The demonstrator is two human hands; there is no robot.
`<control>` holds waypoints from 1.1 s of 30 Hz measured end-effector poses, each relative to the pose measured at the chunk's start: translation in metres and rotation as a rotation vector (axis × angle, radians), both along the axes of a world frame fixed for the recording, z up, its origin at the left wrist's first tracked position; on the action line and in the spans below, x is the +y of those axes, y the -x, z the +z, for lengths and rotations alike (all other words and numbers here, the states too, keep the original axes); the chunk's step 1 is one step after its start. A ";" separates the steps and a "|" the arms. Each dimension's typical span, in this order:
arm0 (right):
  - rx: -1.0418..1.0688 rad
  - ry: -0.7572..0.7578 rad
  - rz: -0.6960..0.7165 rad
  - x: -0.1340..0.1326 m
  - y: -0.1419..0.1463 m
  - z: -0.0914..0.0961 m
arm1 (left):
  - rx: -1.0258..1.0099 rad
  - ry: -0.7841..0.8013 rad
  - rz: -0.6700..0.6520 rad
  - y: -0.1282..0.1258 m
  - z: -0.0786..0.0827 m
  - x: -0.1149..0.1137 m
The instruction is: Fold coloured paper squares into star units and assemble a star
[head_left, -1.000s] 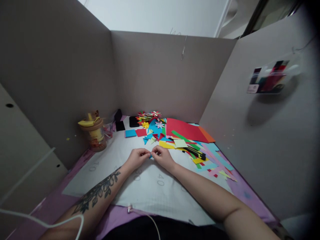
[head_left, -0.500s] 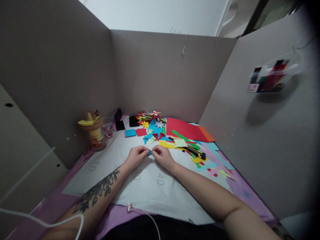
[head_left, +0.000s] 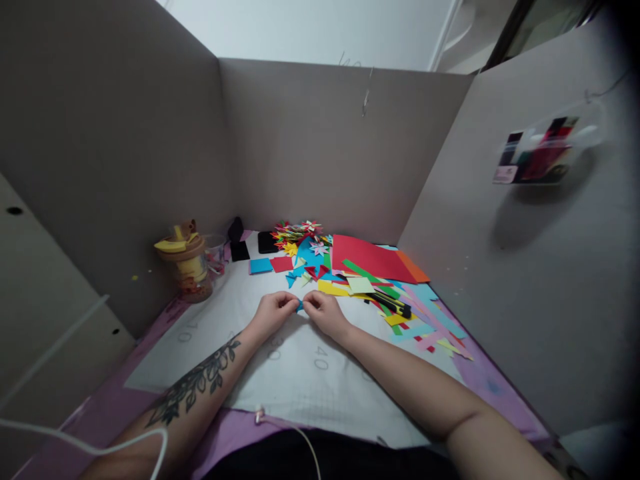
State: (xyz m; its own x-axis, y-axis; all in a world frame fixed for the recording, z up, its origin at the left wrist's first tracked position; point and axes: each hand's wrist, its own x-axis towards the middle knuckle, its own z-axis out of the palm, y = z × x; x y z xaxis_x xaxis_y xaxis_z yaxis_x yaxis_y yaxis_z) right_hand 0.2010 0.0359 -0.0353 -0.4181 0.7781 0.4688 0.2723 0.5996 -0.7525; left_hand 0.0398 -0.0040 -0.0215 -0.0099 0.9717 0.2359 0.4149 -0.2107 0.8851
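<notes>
A small piece of blue paper [head_left: 300,305] is pinched between both hands over the white sheet [head_left: 305,380]. My left hand [head_left: 273,312] grips its left side with thumb and fingers pressed together. On its right side my right hand [head_left: 325,312] holds it in the same way. The fingers cover most of the paper, so its folds cannot be made out. Just beyond the hands lie folded pieces: a blue one [head_left: 291,279], red ones [head_left: 317,272] and a pale yellow one [head_left: 306,280].
Paper stars [head_left: 300,233] are heaped at the back, near blue squares [head_left: 261,266] and red squares [head_left: 281,265]. Rightward are red sheets [head_left: 370,259], paper strips [head_left: 425,327] and a utility knife [head_left: 393,305]. A brown-yellow cup [head_left: 191,270] stands left. A white cable [head_left: 100,445] crosses the lower left.
Both hands stay in the same place with the blue paper between them. The view has shifted very slightly; nothing else visibly differs.
</notes>
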 end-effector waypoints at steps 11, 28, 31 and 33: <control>-0.009 0.007 0.016 -0.001 0.000 -0.001 | 0.000 -0.030 0.003 0.002 -0.003 0.002; 0.101 0.169 -0.005 -0.001 0.004 0.000 | -0.105 -0.044 -0.104 -0.002 -0.010 0.004; 0.113 0.175 -0.006 0.001 0.003 -0.002 | -0.155 -0.015 -0.155 -0.003 -0.010 0.003; 0.108 0.163 -0.012 0.001 0.002 -0.002 | -0.152 -0.009 -0.178 -0.003 -0.008 0.001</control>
State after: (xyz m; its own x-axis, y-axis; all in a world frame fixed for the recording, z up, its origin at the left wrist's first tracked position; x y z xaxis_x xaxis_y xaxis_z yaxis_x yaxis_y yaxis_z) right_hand 0.1991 0.0372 -0.0372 -0.3625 0.8521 0.3775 0.1911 0.4644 -0.8648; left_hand 0.0426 -0.0028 -0.0292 0.1256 0.9592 0.2531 0.2326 -0.2765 0.9324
